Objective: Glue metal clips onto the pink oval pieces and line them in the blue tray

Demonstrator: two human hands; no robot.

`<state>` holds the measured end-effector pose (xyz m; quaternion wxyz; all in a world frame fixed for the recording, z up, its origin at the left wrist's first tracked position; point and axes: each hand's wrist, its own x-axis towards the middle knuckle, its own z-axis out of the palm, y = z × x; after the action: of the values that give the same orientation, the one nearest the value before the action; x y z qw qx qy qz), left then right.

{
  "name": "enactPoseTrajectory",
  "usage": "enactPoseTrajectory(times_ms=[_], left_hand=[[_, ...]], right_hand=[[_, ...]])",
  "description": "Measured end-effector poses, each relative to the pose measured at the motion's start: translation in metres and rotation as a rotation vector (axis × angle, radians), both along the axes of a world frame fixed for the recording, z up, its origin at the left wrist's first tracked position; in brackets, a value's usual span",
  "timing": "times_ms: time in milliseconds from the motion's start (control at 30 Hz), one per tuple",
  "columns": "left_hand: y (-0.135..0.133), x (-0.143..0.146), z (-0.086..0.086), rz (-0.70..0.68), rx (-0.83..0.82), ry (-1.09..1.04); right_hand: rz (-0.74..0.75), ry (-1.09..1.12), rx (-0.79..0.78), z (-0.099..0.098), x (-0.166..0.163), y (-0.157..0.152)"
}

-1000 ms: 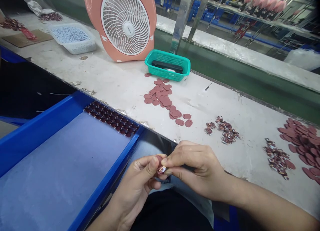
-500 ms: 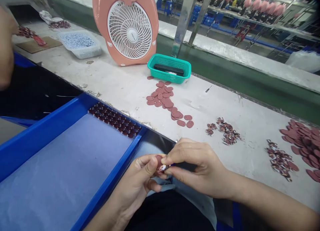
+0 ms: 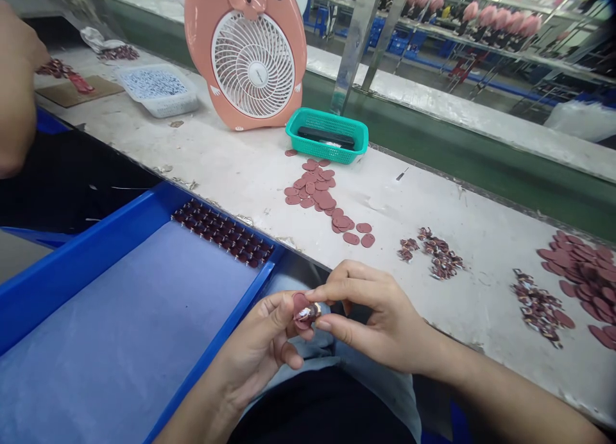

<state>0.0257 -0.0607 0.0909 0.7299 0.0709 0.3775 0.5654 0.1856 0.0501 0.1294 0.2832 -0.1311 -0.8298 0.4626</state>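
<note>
Beside the worktable (image 3: 231, 168), the right hand (image 3: 387, 319) has spread its fingertips, baring a shiny piece (image 3: 310, 312), seemingly seated on the maroon disc (image 3: 299, 300) the left hand (image 3: 257, 335) pinches.

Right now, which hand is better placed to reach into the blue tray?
Probably the left hand: it holds the reddish oval piece and is nearer the blue tray. The right hand, close to the piece, lies farther from the tray.
</note>
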Motion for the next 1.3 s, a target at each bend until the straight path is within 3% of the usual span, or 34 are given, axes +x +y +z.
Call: enactPoseTrajectory(times_ms=[267, 367, 467, 567, 733, 833, 900, 1067, 1167, 1300], left_hand=[[0.003, -0.006, -0.004, 0.034, -0.057, -0.012], [-0.003, -0.005, -0.011, 0.291, -0.135, 0.112], [-0.011, -0.002, -0.021, 0.582, -0.109, 0.365], [-0.015, -0.001, -0.025, 0.606, -0.022, 0.514], [-0.012, -0.006, -0.024, 0.628, -0.092, 0.566], [-0.013, -0.018, -0.029, 0.595, -0.187, 0.595], [-0.015, -0.033, -0.038, 0.555, -0.248, 0.751], [-0.009, -0.092, -0.08, 0.345, -0.371, 1.185], [0.005, -0.116, -0.111, 0.125, -0.37, 1.333], [0.025, -0.122, -0.147, -0.19, -0.407, 1.458]], right_hand=[[-0.08, 0.08, 0.05, -0.012, -0.01, -0.004], [-0.26, 0.135, 0.25, -0.024, -0.019, -0.013], [-0.411, 0.18, 0.523, -0.041, -0.031, -0.023], [-0.426, 0.207, 0.672, -0.058, -0.043, -0.03], [-0.378, 0.179, 0.669, -0.076, -0.061, -0.032], [-0.342, 0.12, 0.645, -0.075, -0.063, -0.035], [-0.287, 0.106, 0.644, -0.071, -0.056, -0.038], [-0.214, 0.053, 0.628, -0.074, -0.027, -0.044], [-0.23, -0.013, 0.564, -0.086, -0.013, -0.044], [-0.236, -0.042, 0.526, -0.099, -0.006, -0.042]])
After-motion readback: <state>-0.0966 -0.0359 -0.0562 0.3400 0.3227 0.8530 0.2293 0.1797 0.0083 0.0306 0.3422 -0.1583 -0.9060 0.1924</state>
